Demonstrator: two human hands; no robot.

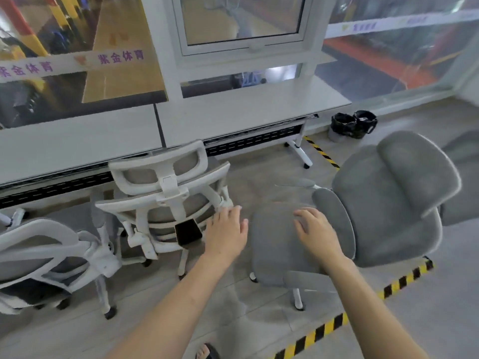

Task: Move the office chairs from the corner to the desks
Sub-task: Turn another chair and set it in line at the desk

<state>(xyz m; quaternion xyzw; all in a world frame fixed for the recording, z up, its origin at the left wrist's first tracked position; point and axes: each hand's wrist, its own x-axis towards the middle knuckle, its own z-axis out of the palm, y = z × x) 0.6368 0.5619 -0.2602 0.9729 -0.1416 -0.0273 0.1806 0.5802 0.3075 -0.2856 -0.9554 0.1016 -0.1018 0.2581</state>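
1. The left hand hangs with fingers spread and loose, holding nothing, its fingertips just beside the right edge of the white mesh chair.
2. The right hand lies flat, fingers relaxed, over the seat of the grey chair; I cannot tell if it touches.
3. The mesh chair stands tucked at the desk; the grey chair stands right of it, near the striped floor tape.
4. Another mesh chair sits near left.
5. Two bins stand far right.
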